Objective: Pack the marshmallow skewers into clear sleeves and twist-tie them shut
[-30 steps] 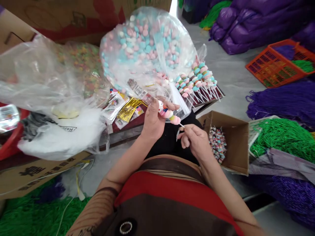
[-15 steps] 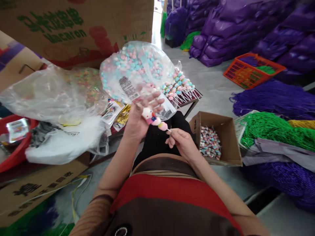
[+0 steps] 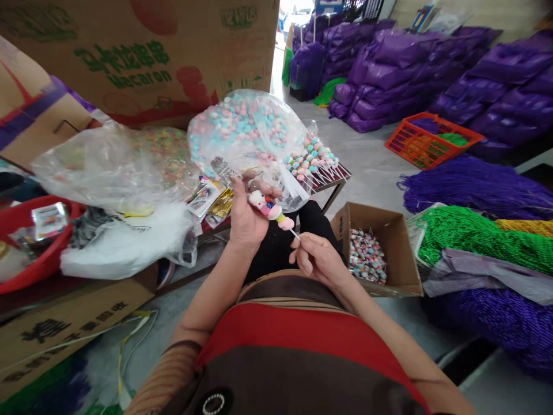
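Observation:
My right hand (image 3: pixel 315 253) pinches the thin white stick of a marshmallow skewer (image 3: pixel 274 213) between thumb and fingertips. The skewer slants up to the left, with a white animal-like piece at its top and pink and yellow pieces below. Its upper end lies against the fingers of my left hand (image 3: pixel 250 216), which is palm up with the thumb raised apart and the fingers stretched out behind the sweet. Beyond my hands is a clear bag (image 3: pixel 246 124) of pink and blue marshmallows. Several finished-looking skewers (image 3: pixel 313 158) lie on the table's right corner.
An open cardboard box (image 3: pixel 400 259) with small wrapped pieces stands at my right. A red basin (image 3: pixel 43 259) and a white plastic bag (image 3: pixel 125 248) are at left. A large carton (image 3: pixel 173 34) rises behind the table. An orange basket (image 3: pixel 432 138) sits on the floor.
My left hand's spread fingers have bent in behind the skewer, and the thumb now points up. My right hand keeps its pinch on the stick, slightly lower. The view has tilted up a little.

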The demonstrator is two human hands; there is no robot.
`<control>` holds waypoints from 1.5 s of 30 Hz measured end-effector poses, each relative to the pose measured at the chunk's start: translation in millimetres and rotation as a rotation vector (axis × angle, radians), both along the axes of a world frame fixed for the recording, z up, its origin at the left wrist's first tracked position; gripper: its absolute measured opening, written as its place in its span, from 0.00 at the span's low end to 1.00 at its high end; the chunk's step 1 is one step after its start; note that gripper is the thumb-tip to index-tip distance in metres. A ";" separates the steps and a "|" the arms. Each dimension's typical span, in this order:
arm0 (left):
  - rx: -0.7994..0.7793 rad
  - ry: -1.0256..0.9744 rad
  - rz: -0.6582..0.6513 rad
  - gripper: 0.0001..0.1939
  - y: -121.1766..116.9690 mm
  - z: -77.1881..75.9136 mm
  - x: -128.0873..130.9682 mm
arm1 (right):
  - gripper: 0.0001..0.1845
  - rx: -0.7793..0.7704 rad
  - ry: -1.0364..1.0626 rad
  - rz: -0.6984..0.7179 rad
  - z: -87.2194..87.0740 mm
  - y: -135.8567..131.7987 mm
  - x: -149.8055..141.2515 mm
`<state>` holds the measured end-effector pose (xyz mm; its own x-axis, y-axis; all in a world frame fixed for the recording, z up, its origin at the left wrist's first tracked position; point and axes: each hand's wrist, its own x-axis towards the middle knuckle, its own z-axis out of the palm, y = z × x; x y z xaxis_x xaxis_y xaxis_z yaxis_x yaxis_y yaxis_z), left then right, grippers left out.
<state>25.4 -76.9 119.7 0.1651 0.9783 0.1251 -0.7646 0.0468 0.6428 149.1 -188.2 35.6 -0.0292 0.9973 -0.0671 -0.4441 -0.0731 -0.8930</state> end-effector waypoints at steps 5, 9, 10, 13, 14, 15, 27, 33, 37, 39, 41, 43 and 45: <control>0.039 0.094 -0.008 0.24 -7.6 5.6 -0.7 | 0.20 -0.010 -0.004 0.035 -0.3 -3.2 -3.7; 0.094 0.123 0.002 0.25 -14.1 6.6 2.6 | 0.20 0.061 -0.266 -0.213 -2.0 -4.2 -8.0; 0.099 0.131 0.002 0.26 -16.4 6.1 3.6 | 0.19 0.070 -0.298 -0.246 -1.8 -4.4 -9.4; 0.085 0.153 -0.032 0.27 -24.6 3.7 4.2 | 0.19 0.046 -0.154 -0.154 0.4 -4.2 -13.6; 0.080 0.156 -0.053 0.28 -27.2 2.7 3.2 | 0.19 0.028 -0.067 -0.081 1.4 -3.6 -14.7; 0.082 0.154 -0.078 0.28 -29.5 1.8 1.6 | 0.20 0.012 0.011 -0.008 2.3 -3.0 -15.8; 0.074 0.169 -0.206 0.23 -33.7 -7.5 4.4 | 0.18 0.127 -0.278 -0.399 4.4 2.9 -22.2; 0.095 0.190 -0.304 0.30 -20.4 -7.1 -5.8 | 0.18 0.131 -0.147 -0.290 7.9 3.5 -12.6; 0.091 0.099 -0.203 0.25 -2.6 9.1 -19.3 | 0.19 0.085 -0.246 -0.235 0.3 -1.1 0.4; 0.047 0.091 -0.123 0.17 4.2 10.6 -18.3 | 0.19 0.077 -0.318 -0.256 -5.1 -2.5 5.6; -0.048 0.076 -0.051 0.13 8.0 7.2 -13.7 | 0.17 0.101 -0.413 -0.314 -9.6 -2.1 9.7; -0.151 0.055 -0.014 0.16 10.2 1.8 -9.0 | 0.14 0.144 -0.519 -0.388 -12.2 -0.5 13.3; -0.218 0.035 -0.009 0.19 12.9 -2.8 -6.7 | 0.12 0.163 -0.603 -0.450 -12.9 0.9 16.3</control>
<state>18.7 -64.0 116.8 0.1748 0.9800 -0.0947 -0.7409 0.1943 0.6429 165.4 -187.2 22.7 0.3772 0.9029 0.2059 0.1668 0.1525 -0.9741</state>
